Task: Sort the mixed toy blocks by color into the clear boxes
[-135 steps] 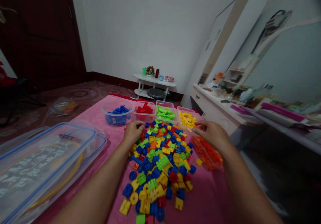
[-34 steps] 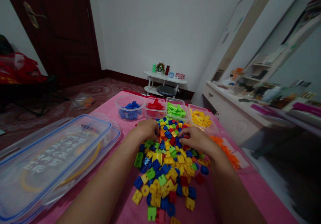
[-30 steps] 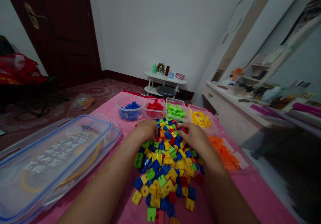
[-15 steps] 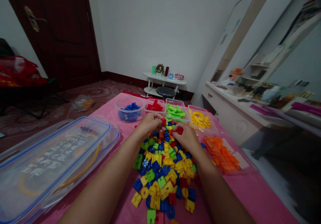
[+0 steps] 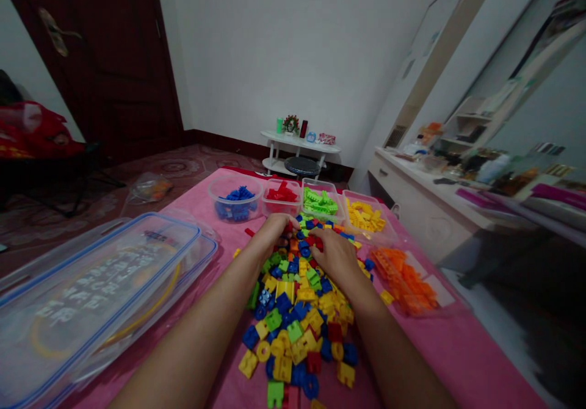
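At the far end of the brick pile (image 5: 300,309), the left hand (image 5: 280,224) curls downward, its grip too hidden to tell. The right hand (image 5: 336,251) clamps a red brick (image 5: 314,242) over the pile; beyond the pile stands a red-filled tub (image 5: 274,208).

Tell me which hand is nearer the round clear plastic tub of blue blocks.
Left: the left hand is right of the tub, toward the camera; the right hand is farther right, over the multicoloured pile of plastic blocks.

Dim; edges stretched, right side perhaps blurred.
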{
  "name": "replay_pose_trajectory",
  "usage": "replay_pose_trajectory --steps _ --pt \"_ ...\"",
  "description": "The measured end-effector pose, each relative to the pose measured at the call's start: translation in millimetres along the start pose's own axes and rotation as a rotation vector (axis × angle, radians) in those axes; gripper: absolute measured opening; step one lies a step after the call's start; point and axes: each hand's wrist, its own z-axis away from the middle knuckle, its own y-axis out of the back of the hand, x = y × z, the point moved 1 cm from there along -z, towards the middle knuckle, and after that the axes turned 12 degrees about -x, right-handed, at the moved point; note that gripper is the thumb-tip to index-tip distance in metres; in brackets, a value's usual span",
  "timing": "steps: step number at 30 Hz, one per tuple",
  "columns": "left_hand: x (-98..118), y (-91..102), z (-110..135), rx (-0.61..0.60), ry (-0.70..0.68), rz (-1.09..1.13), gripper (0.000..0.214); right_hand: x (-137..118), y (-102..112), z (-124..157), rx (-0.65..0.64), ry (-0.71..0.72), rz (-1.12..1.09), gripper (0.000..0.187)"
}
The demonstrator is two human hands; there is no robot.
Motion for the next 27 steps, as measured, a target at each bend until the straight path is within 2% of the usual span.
replay_pose_trajectory --steps 3,5,9,11,15,17,19,21,23,27 --pt "0 -0.5 1 -0.010 0.000 0.010 0.013 1 5 -1 0.020 -0.027 -0.084 0.032" --pt "-2 -0.5 0 -0.022 0.004 0.003 0.023 1 12 -2 0.031 -0.027 -0.178 0.030" --pt "-5 -4.3 1 -0.116 0.026 -0.001 0.043 -5 25 -2 0.109 0.080 -0.365 0.024" --pt "-5 -7.6 2 -0.163 0.067 0.058 0.050 -9 26 -3 0.149 0.134 -0.493 0.028" --pt "-4 -12.0 3 -0.370 0.156 0.286 0.055 -16 26 -3 0.133 0.155 -0.892 0.052" --pt "-5 -11.8 1 -0.475 0.187 0.408 0.051 -16 30 -3 0.172 0.159 -1.040 0.051" --pt "-7 -11.1 -1 -0.526 0.212 0.521 0.041 -14 38 -1 0.271 0.162 -1.091 0.045" --pt "-9 -10.5 -2 -0.492 0.199 0.589 0.026 -10 47 2 0.367 0.155 -1.090 0.039" --pt "-9 -10.5 -3 -0.405 0.144 0.600 0.016 -5 54 4 0.431 0.141 -1.091 0.036" --pt "8 -9.7 -13 -0.191 0.007 0.464 0.009 4 63 7 0.508 0.114 -1.105 0.033"
